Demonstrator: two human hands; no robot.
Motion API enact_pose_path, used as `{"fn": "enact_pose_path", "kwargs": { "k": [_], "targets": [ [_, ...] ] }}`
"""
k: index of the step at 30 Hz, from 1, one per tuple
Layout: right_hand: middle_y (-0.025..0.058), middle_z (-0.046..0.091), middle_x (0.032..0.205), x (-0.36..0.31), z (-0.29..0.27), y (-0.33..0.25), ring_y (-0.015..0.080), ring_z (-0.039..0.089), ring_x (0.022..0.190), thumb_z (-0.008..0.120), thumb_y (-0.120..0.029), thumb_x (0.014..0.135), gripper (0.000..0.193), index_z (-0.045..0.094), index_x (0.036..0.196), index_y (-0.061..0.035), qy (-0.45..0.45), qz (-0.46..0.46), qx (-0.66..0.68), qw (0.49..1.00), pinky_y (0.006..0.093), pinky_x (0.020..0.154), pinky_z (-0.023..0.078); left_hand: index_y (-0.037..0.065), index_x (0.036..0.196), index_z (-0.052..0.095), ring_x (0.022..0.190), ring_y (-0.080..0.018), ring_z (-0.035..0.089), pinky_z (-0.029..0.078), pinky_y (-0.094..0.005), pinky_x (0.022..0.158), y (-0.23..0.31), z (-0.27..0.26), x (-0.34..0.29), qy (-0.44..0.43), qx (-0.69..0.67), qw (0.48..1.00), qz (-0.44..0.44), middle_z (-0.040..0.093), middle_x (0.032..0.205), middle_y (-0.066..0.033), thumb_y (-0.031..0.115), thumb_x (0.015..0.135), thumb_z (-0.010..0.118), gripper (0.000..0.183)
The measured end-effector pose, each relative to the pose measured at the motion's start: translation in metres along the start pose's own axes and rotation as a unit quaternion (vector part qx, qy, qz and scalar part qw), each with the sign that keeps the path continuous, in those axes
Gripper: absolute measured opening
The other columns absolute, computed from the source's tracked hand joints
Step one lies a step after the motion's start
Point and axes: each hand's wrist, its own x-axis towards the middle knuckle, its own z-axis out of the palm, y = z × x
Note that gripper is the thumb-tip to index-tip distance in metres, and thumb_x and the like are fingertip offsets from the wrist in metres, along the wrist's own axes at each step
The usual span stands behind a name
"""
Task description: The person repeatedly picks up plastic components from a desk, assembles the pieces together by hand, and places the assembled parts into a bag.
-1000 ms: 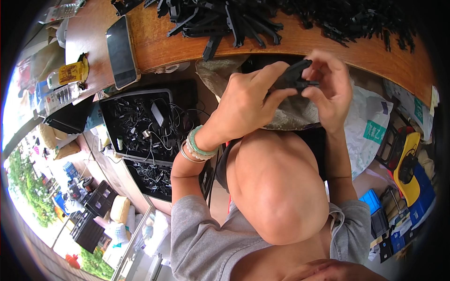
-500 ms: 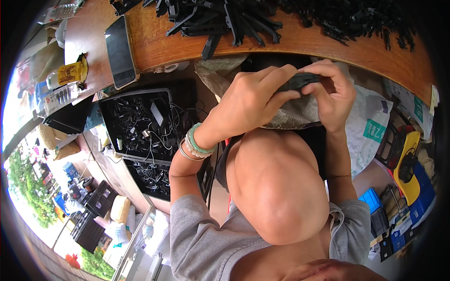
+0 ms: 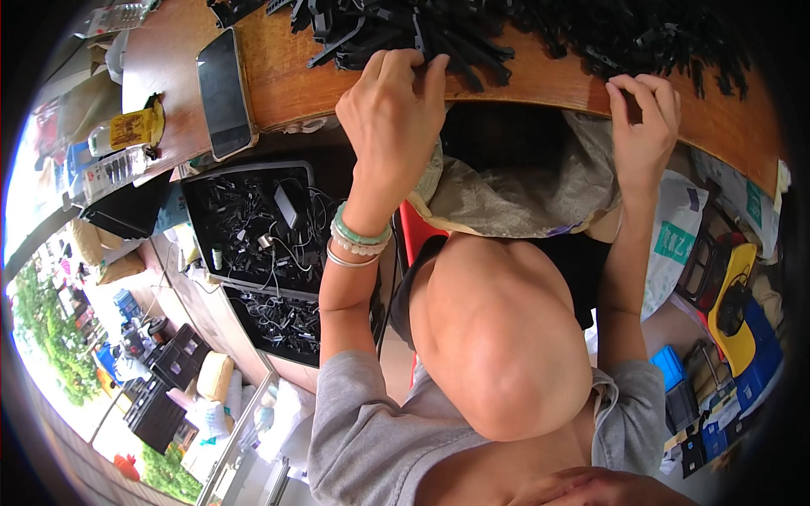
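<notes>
Left hand [image 3: 392, 118] up at the edge of the wooden table [image 3: 287, 76], wrist bent, beads and a green bangle round the wrist. Fingers [image 3: 405, 63] curled over and pressed into the pile of black plastic pieces [image 3: 439, 34]; cannot tell if one piece is pinched yet. Right hand [image 3: 645, 122] up too, further along the same edge. Fingertips [image 3: 633, 84] bent down, touching small black bits at the rim of the table, not clearly gripping anything.

Under the table edge, between both hands, a grey-brown sack [image 3: 523, 190] with its mouth open. Too dark inside to tell what is in it. To the left, lower down, a black tray [image 3: 253, 223] full of tangled cables and small plugs, and a second tray [image 3: 283, 320] just below it with more of the same.

Black pieces long and thin, heaped every which way, many lying slanted across the table top. Dark phone [image 3: 224, 93] flat on the table, well left of the left hand, long side pointing away from the body.
</notes>
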Motion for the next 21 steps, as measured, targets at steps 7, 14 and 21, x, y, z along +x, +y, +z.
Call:
{"fn": "enact_pose_path", "kwargs": {
  "k": [7, 14, 21],
  "targets": [
    [0.0094, 0.064, 0.098, -0.019, 0.005, -0.015, 0.0209, 0.06, 0.087, 0.062, 0.004, 0.082, 0.011, 0.062, 0.093, 0.0012, 0.057, -0.01, 0.231, 0.971, 0.0284, 0.075, 0.047, 0.001, 0.08, 0.059, 0.058, -0.0182, 0.057, 0.047, -0.0279, 0.055, 0.007, -0.01, -0.01, 0.032, -0.111, 0.992, -0.057, 0.06, 0.078, -0.008, 0.002, 0.078, 0.069, 0.01],
    [0.0131, 0.064, 0.092, -0.021, -0.022, -0.053, 0.0161, 0.064, 0.076, 0.059, 0.009, 0.085, 0.015, 0.062, 0.099, 0.0079, -0.153, 0.173, 0.621, 0.749, 0.0244, 0.07, 0.051, -0.009, 0.112, 0.055, 0.075, -0.0148, 0.064, 0.052, -0.0249, 0.067, 0.021, -0.019, -0.008, -0.2, -0.623, 0.702, -0.282, 0.064, 0.095, -0.0124, -0.002, 0.09, 0.055, 0.023],
    [0.007, 0.067, 0.078, -0.012, -0.017, -0.056, 0.0119, 0.06, 0.066, 0.073, 0.003, 0.076, 0.013, 0.067, 0.087, 0.0023, -0.158, 0.059, 0.446, 0.879, 0.0224, 0.06, 0.047, -0.011, 0.107, 0.061, 0.071, -0.0179, 0.067, 0.053, -0.0267, 0.063, 0.043, -0.021, -0.01, -0.309, -0.501, 0.76, -0.274, 0.068, 0.087, -0.0168, 0.004, 0.088, 0.062, 0.023]
  ]
}}
